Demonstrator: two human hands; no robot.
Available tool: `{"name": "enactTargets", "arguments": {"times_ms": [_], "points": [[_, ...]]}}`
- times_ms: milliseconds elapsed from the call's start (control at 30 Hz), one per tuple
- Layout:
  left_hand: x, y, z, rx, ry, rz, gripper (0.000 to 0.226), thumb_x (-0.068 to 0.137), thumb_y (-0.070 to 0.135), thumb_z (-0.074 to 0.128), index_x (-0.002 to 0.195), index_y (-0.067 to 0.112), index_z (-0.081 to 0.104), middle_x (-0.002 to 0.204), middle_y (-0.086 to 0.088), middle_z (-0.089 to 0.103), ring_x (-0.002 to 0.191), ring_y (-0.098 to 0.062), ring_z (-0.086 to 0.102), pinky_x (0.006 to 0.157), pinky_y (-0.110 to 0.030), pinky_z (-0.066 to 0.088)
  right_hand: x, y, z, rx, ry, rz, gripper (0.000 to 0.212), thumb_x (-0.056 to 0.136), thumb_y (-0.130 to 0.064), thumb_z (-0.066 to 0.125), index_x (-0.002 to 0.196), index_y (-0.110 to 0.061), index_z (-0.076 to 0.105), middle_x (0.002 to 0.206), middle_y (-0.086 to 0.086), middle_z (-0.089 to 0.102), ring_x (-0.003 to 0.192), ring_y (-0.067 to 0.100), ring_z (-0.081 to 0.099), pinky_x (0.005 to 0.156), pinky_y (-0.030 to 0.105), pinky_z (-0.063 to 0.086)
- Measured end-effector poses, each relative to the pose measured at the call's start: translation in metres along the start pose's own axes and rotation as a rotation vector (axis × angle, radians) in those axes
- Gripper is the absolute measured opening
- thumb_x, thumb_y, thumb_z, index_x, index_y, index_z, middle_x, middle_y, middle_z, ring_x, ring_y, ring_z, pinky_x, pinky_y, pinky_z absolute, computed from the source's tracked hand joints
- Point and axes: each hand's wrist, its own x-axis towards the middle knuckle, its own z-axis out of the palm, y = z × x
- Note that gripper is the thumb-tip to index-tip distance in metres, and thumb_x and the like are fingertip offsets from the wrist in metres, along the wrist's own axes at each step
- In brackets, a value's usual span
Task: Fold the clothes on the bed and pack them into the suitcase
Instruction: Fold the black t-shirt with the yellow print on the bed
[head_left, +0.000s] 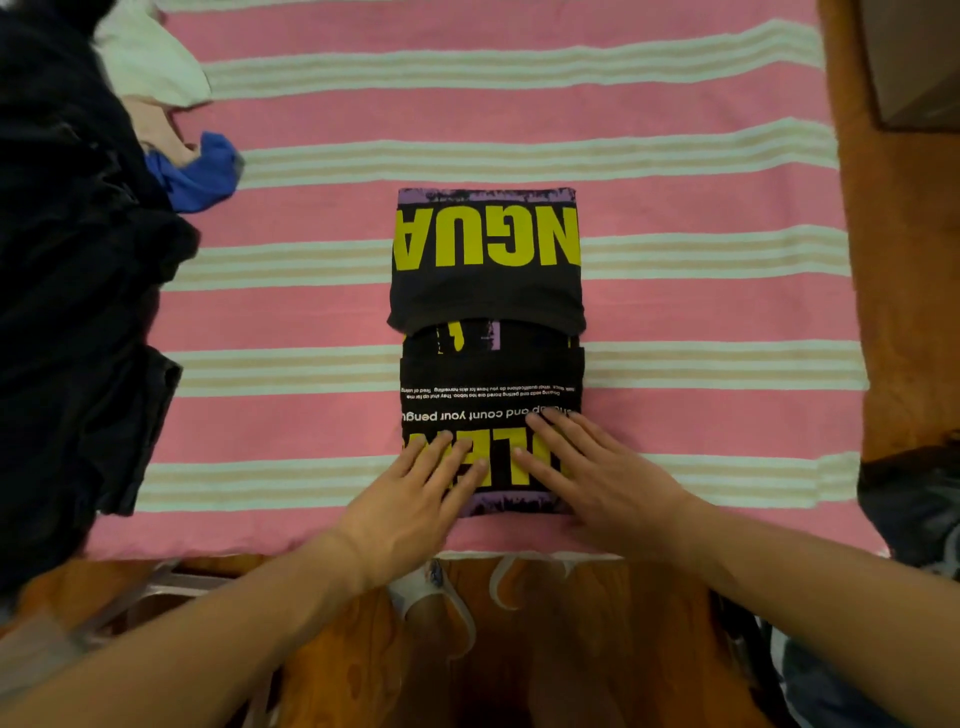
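The left hand is laid flat on the near end of the folded black T-shirt, its fingers straight and slightly spread, pressed palm-down onto the fabric. Nothing is gripped or pinched by it. The right hand is placed beside it on the same near end, fingers likewise extended and fanned a little, resting flat on the cloth. The two hands are set close together without touching, and the near printed edge of the shirt is partly covered by them.

The T-shirt is found in the middle of the bed, folded into a long narrow rectangle running away from the person. Its far part is doubled back over itself, with a rounded edge lying across the middle. Large yellow letters are printed on the far panel, seen upside down and read as "NGUA", under a purple band at the far edge. On the near panel a white line can be read, upside down, as "and count your pengu", partly hidden by the right fingers; smaller white lines above it are too fine to be read. Yellow letters under the hands are mostly covered, and a purple band is seen at the near edge.

The bed is covered with a pink sheet striped in pale green and beige. A pile of dark clothes is heaped at the left edge, with a blue garment and a pale garment beside it.
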Motion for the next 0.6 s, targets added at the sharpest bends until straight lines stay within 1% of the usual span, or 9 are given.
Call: {"name": "enactTargets", "arguments": {"times_ms": [67, 167, 233, 300, 333, 400, 500, 567, 600], "points": [[0.009, 0.007, -0.001, 0.004, -0.057, -0.036, 0.074, 0.088, 0.028, 0.070, 0.151, 0.003, 0.041, 0.149, -0.028, 0.047, 0.137, -0.048, 0.046, 0.108, -0.060, 0.044, 0.003, 0.000, 0.006, 0.017, 0.003, -0.005, 0.080, 0.095, -0.039, 0.057, 0.160, -0.013, 0.019, 0.163, 0.026, 0.016, 0.152, 0.042, 0.014, 0.124, 0.053, 0.016], [0.016, 0.004, -0.014, -0.059, 0.019, -0.037, 0.068, 0.068, 0.012, 0.088, 0.130, 0.002, 0.064, 0.130, -0.023, 0.065, 0.117, -0.041, 0.066, 0.093, -0.053, 0.057, 0.004, 0.000, 0.002, 0.032, 0.053, -0.001, 0.061, 0.096, -0.015, 0.043, 0.156, -0.006, 0.032, 0.157, 0.026, 0.033, 0.147, 0.039, 0.032, 0.120, 0.051, 0.026], [0.013, -0.002, -0.030, -0.129, 0.036, -0.006, 0.069, 0.059, 0.012, 0.093, 0.123, 0.009, 0.069, 0.121, -0.013, 0.072, 0.106, -0.031, 0.072, 0.086, -0.041, 0.061, 0.004, 0.003, -0.022, 0.102, -0.009, 0.015, 0.057, 0.097, -0.021, 0.030, 0.150, -0.005, 0.042, 0.151, 0.022, 0.046, 0.141, 0.035, 0.045, 0.116, 0.045, 0.030], [0.002, -0.003, -0.053, -0.276, -0.018, -0.011, 0.059, 0.071, 0.016, 0.086, 0.125, 0.021, 0.064, 0.115, 0.000, 0.072, 0.100, -0.021, 0.072, 0.084, -0.032, 0.060, -0.002, 0.003, -0.057, 0.285, -0.169, -0.010, 0.059, 0.101, -0.033, 0.023, 0.154, -0.012, 0.039, 0.155, 0.013, 0.043, 0.142, 0.029, 0.044, 0.118, 0.037, 0.031], [-0.007, -0.002, -0.066, -0.410, -0.081, -0.032, 0.050, 0.082, 0.017, 0.076, 0.128, 0.026, 0.059, 0.115, 0.003, 0.071, 0.100, -0.018, 0.070, 0.086, -0.031, 0.059, -0.008, 0.003, -0.076, 0.427, -0.265, 0.004, 0.053, 0.103, -0.037, 0.031, 0.152, -0.019, 0.042, 0.152, 0.006, 0.048, 0.138, 0.023, 0.048, 0.114, 0.033, 0.036], [-0.023, -0.006, -0.096, -0.758, -0.182, -0.101, 0.038, 0.090, 0.013, 0.062, 0.125, 0.028, 0.061, 0.113, 0.005, 0.069, 0.101, -0.013, 0.065, 0.085, -0.031, 0.055, -0.023, 0.007, -0.104, 0.711, -0.367, 0.060, 0.034, 0.099, -0.035, 0.053, 0.133, -0.032, 0.058, 0.127, -0.007, 0.064, 0.112, 0.011, 0.060, 0.096, 0.030, 0.048], [-0.026, -0.035, -0.126, -1.132, -0.036, -0.360, 0.028, 0.092, 0.009, 0.063, 0.111, 0.030, 0.066, 0.105, 0.011, 0.066, 0.090, -0.004, 0.063, 0.075, -0.022, 0.054, -0.022, 0.032, -0.125, 1.069, -0.153, 0.296, 0.017, 0.090, -0.022, 0.063, 0.104, -0.031, 0.067, 0.096, -0.008, 0.066, 0.086, 0.008, 0.061, 0.077, 0.030, 0.050], [-0.008, -0.058, -0.132, -1.301, 0.187, -0.591, 0.025, 0.094, 0.007, 0.065, 0.108, 0.029, 0.065, 0.101, 0.005, 0.069, 0.087, -0.010, 0.067, 0.075, -0.029, 0.056, 0.000, 0.055, -0.126, 1.169, 0.081, 0.462, 0.016, 0.094, -0.015, 0.065, 0.098, -0.029, 0.063, 0.092, -0.005, 0.065, 0.081, 0.010, 0.060, 0.070, 0.022, 0.046], [0.007, -0.070, -0.129, -1.363, 0.298, -0.688, 0.023, 0.094, 0.007, 0.065, 0.108, 0.026, 0.065, 0.103, 0.001, 0.070, 0.090, -0.015, 0.067, 0.080, -0.033, 0.056, 0.016, 0.066, -0.124, 1.189, 0.184, 0.531, 0.014, 0.095, -0.014, 0.065, 0.099, -0.027, 0.062, 0.092, -0.002, 0.066, 0.080, 0.013, 0.060, 0.071, 0.024, 0.047]]}}
